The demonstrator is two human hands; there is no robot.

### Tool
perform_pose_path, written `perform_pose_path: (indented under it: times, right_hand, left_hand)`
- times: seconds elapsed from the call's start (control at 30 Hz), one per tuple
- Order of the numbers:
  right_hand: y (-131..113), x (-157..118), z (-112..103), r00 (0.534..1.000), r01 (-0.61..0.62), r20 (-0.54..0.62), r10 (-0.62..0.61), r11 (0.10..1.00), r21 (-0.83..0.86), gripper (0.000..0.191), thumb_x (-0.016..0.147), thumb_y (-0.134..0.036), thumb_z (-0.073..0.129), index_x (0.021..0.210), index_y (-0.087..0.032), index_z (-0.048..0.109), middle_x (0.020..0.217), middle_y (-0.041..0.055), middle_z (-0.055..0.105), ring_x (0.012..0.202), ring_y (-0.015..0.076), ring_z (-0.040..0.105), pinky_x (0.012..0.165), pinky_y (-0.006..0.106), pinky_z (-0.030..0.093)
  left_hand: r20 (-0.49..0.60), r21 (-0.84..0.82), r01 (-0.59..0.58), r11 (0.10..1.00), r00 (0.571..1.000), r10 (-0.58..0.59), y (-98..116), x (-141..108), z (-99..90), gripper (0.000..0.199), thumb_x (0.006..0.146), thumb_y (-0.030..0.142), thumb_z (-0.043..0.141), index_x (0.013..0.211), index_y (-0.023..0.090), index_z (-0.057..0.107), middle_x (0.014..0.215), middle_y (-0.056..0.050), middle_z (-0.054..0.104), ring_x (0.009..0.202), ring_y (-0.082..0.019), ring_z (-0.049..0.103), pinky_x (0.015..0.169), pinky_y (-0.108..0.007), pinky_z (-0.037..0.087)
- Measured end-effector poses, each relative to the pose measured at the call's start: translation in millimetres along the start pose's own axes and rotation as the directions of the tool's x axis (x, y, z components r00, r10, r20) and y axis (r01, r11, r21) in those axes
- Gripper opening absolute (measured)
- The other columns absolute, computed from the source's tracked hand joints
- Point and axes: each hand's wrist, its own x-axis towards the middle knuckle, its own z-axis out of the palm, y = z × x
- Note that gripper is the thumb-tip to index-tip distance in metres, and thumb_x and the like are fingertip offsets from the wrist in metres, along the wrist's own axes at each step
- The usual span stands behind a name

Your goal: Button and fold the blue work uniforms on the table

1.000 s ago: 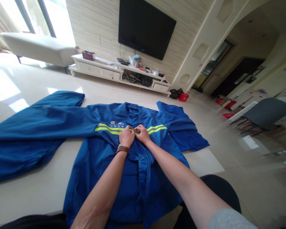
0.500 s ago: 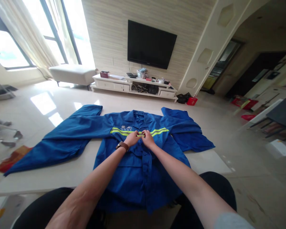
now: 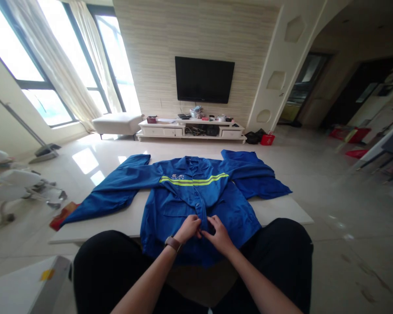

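Note:
A blue work jacket (image 3: pixel 180 200) lies spread out, front up, with a yellow-and-grey reflective stripe (image 3: pixel 194 181) across the chest and a collar at the far end. Its lower front hangs toward me between my knees. My left hand (image 3: pixel 190 228), with a brown-strapped watch (image 3: pixel 173 243) on the wrist, is closed in a pinch on the front placket near the hem. Beside it my right hand (image 3: pixel 220 234) touches the placket's right side, thumb and forefinger apart. A button (image 3: pixel 197 204) shows above the hands. What lies under the fingertips is hidden.
Under the jacket is a low white table (image 3: pixel 281 210). My dark-trousered knees (image 3: pixel 111 257) flank its near edge. A white box (image 3: pixel 29 283) stands at lower left, an orange-red box (image 3: pixel 63 215) by the left sleeve. Farther back are a TV cabinet (image 3: pixel 163 130) and a padded bench (image 3: pixel 118 123).
Both hands have moved down the jacket front, from the chest stripe to near the hem. The right thumb and forefinger have spread apart. The camera view has tilted and shifted.

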Motion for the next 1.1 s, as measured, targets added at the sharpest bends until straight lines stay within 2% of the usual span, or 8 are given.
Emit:
perform_pose_path:
  times: [0.17,0.27,0.47,0.63,0.73,0.8,0.97,1.1]
  right_hand:
    - [-2.6,-8.8,1.3,0.979,0.196,0.107,-0.173,0.944,-0.267,0.054,0.090,-0.018,0.059,0.143,-0.030,0.057,0.120,0.0114,0.058,0.113,0.0282,0.057,0.099,0.045,0.051]
    - [-5.4,-9.3,-3.3,0.969,0.235,0.151,-0.196,0.918,-0.318,0.054,0.092,-0.027,0.063,0.146,-0.032,0.055,0.125,0.0113,0.057,0.115,0.0288,0.056,0.101,0.046,0.050]
    - [-11.3,-7.3,-2.4,0.965,0.233,0.202,-0.169,0.906,-0.355,0.040,0.097,-0.040,0.061,0.136,-0.032,0.062,0.124,0.0099,0.057,0.113,0.0285,0.055,0.099,0.047,0.047]
    - [-6.6,-2.4,8.7,0.992,0.120,-0.017,-0.123,0.985,-0.127,0.024,0.100,-0.033,0.050,0.119,-0.026,0.063,0.112,0.0092,0.062,0.105,0.0253,0.059,0.093,0.041,0.049]
    - [-2.0,14.7,8.7,0.974,-0.037,-0.218,0.056,0.995,0.091,0.019,0.099,-0.039,0.049,0.105,-0.024,0.059,0.099,0.0067,0.064,0.095,0.0232,0.063,0.085,0.037,0.052]
    - [-0.2,34.5,3.1,0.947,-0.122,-0.276,0.167,0.978,0.171,0.025,0.093,-0.045,0.057,0.104,-0.023,0.055,0.094,0.0049,0.064,0.090,0.0227,0.064,0.081,0.036,0.053]
    - [4.3,83.7,-13.2,0.967,-0.245,-0.041,0.251,0.962,0.119,0.037,0.071,-0.031,0.073,0.103,-0.023,0.056,0.072,-0.0051,0.057,0.067,0.0171,0.059,0.064,0.028,0.048]
    - [13.8,91.2,-8.8,0.957,-0.271,-0.060,0.285,0.946,0.180,0.029,0.070,-0.021,0.059,0.099,-0.022,0.057,0.066,-0.0057,0.057,0.059,0.0151,0.056,0.058,0.025,0.044]
  left_hand:
    - [-0.105,0.044,-0.065,0.997,0.992,0.070,-7.2,-3.6,1.6,0.020,0.091,0.039,0.053,0.087,0.021,0.047,0.057,0.005,0.056,0.040,-0.015,0.060,0.039,-0.020,0.034]
    - [-0.198,0.004,-0.172,0.985,0.965,0.170,-6.0,-4.6,-1.8,0.025,0.095,0.048,0.048,0.096,0.023,0.043,0.060,0.009,0.053,0.039,-0.013,0.055,0.040,-0.020,0.033]
    - [-0.181,0.156,-0.200,0.967,0.957,0.227,-5.8,-1.4,-5.0,0.034,0.085,0.052,0.063,0.089,0.020,0.053,0.078,0.004,0.058,0.045,-0.009,0.051,0.043,-0.022,0.038]
    - [-0.256,0.246,-0.287,0.926,0.902,0.347,0.4,-1.0,-2.5,0.028,0.085,0.045,0.066,0.083,0.018,0.062,0.091,-0.001,0.059,0.058,-0.010,0.054,0.056,-0.024,0.045]
    - [-0.207,0.369,-0.369,0.853,0.862,0.462,10.5,-7.9,0.2,0.020,0.089,0.037,0.064,0.088,0.019,0.071,0.099,-0.005,0.060,0.071,-0.014,0.059,0.068,-0.027,0.048]
    - [-0.154,0.458,-0.387,0.801,0.852,0.500,16.6,-13.7,2.2,0.017,0.090,0.031,0.062,0.095,0.023,0.076,0.107,-0.006,0.060,0.076,-0.014,0.060,0.073,-0.028,0.048]
    - [-0.121,0.481,-0.383,0.788,0.862,0.493,23.4,-17.9,5.8,0.020,0.089,0.021,0.058,0.096,0.023,0.077,0.106,-0.007,0.060,0.079,-0.016,0.060,0.074,-0.028,0.046]
    - [-0.195,0.373,-0.345,0.861,0.878,0.436,21.0,-11.0,6.0,0.016,0.085,0.017,0.058,0.097,0.022,0.067,0.084,-0.002,0.058,0.075,-0.017,0.056,0.073,-0.027,0.044]
